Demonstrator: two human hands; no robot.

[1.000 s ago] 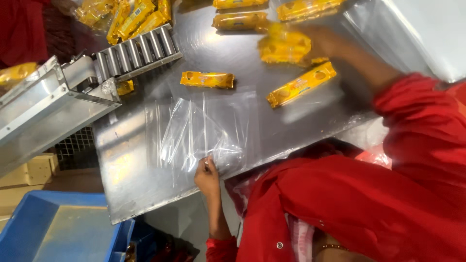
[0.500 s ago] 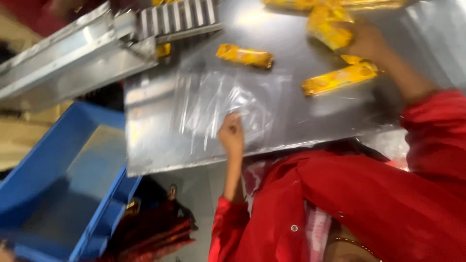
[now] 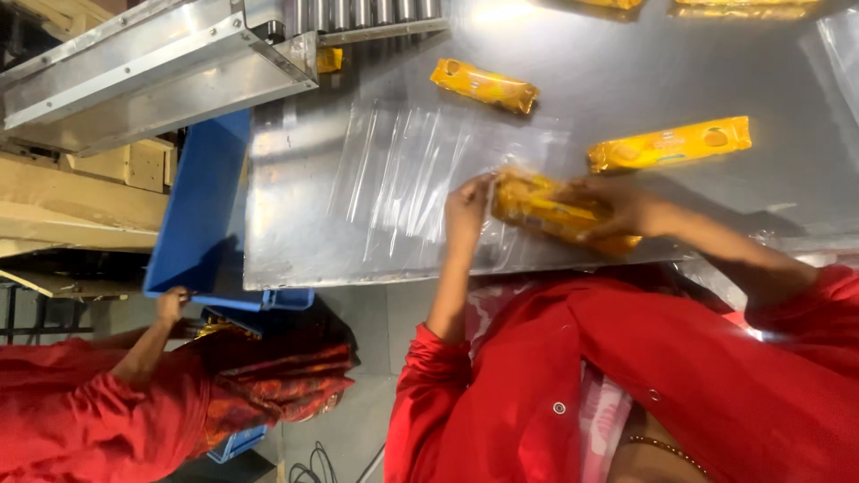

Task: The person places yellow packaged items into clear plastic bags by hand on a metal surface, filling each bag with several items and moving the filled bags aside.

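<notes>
We see the right hand (image 3: 617,207) closed over a stack of yellow packets (image 3: 546,207), pressing it toward the mouth of a clear plastic bag (image 3: 420,174) that lies flat on the steel table (image 3: 295,241); the left hand (image 3: 468,207) pinches the bag's open edge right beside the stack. Two loose yellow packets lie apart on the table, one (image 3: 669,143) just above the right hand, another (image 3: 484,85) near the roller conveyor (image 3: 367,13); at the left, a co-worker's hand (image 3: 172,304) grips the rim of a blue crate (image 3: 201,215).
</notes>
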